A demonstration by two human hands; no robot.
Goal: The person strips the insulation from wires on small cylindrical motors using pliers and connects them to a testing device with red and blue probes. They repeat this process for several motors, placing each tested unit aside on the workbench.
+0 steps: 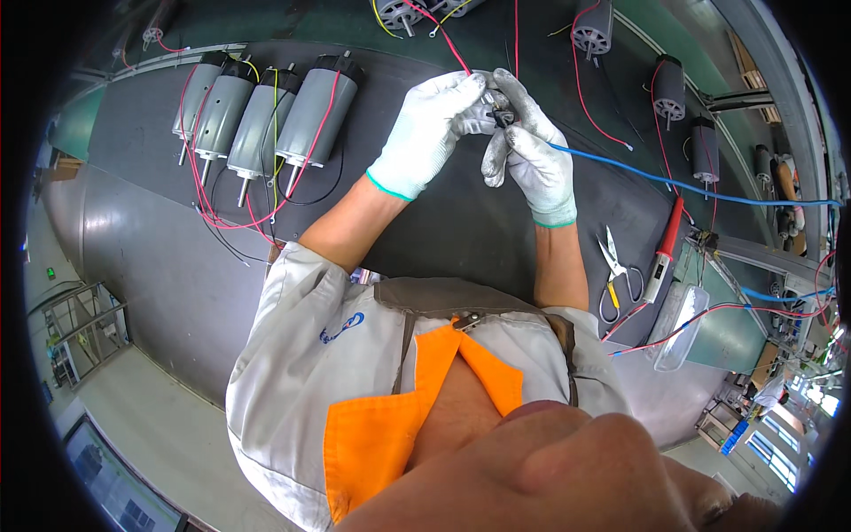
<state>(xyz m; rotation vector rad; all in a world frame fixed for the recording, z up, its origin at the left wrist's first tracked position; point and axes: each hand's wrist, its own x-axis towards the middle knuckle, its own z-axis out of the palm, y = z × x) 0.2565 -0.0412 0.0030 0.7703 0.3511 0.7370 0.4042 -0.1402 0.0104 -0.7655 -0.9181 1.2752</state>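
Observation:
Both my hands wear white gloves with grey-stained fingertips, and they meet over the dark work surface. My left hand (434,124) is closed, with a red wire (456,55) running into its fingertips from a motor at the top edge. My right hand (538,168) is closed with thumb and fingers around a small black part (503,118), which lies between the two hands. The fingers hide most of this part, so I cannot make out its kind. A blue cord (656,165) leads from beside my right hand toward the right edge.
Several grey cylindrical motors (317,115) with loose wires lie at left; others (669,89) lie at right. Scissors (613,266) with a yellow-marked handle, a red-and-white soldering-iron-like tool (665,248) and a clear plastic tray (681,328) are at near right. A metal frame (780,257) stands beyond.

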